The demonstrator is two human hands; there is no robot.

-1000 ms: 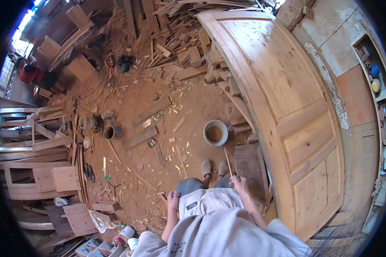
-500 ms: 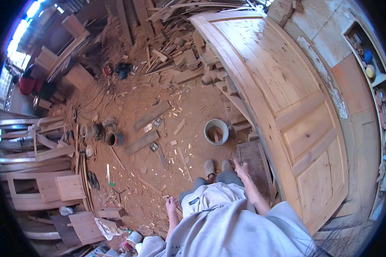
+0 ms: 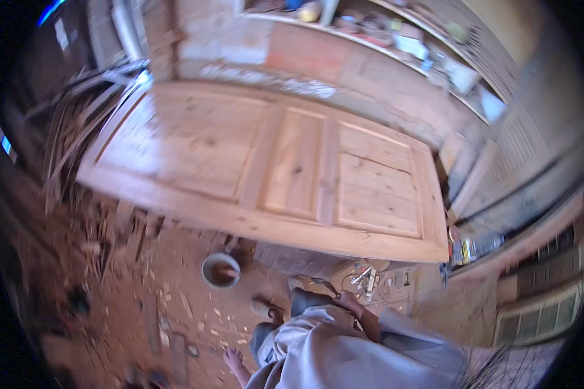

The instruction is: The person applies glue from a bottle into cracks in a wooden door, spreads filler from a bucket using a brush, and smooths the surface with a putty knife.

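My right hand is closed round a slim, dark, elongated tool, in front of my right thigh. Blur hides the tool's exact kind. My left hand hangs low beside my left leg, fingers slightly apart, with nothing visible in it. Ahead of me a panelled wooden door lies flat and raised above the floor. Its near edge is beyond my right hand, and neither hand touches it.
A bucket stands on the littered floor near my feet. Wood offcuts are heaped at the left. Tools and metal pieces lie under the door's near edge. Cluttered shelves line the far wall.
My view has swung right, so the door now stretches across in front of me. My feet have stepped apart. My right hand still grips the slim tool.
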